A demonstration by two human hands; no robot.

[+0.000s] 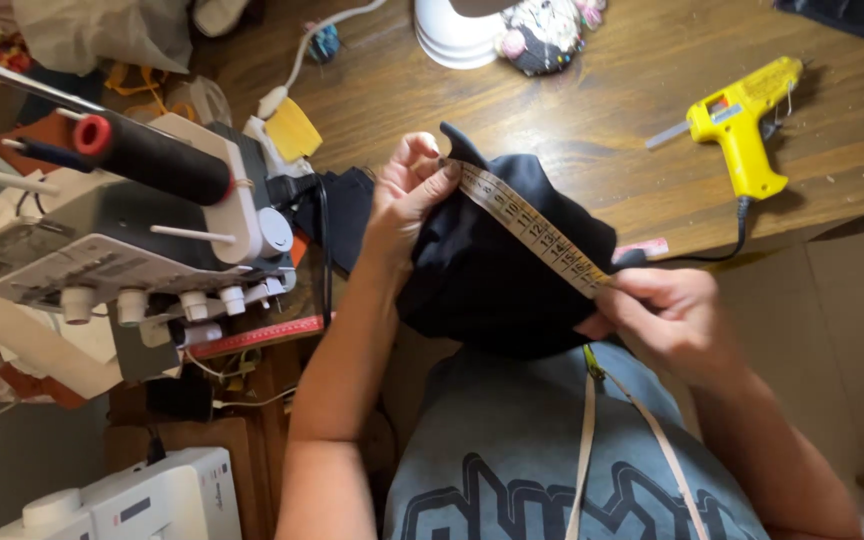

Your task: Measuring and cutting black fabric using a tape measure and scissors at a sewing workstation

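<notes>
Yellow tape measure [530, 230] runs diagonally from left hand [407, 205] down to right hand [664, 315].

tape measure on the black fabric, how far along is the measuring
Done: the tape measure is already stretched taut across the black fabric. In hand: the left hand pins one end at the fabric's top edge, and the right hand pulls the other end at its lower edge. Left: no mark or cut shows on the fabric yet.

left hand [407, 195]: raised, fingers pinched | right hand [657, 310]: lower, fingers pinched
</notes>
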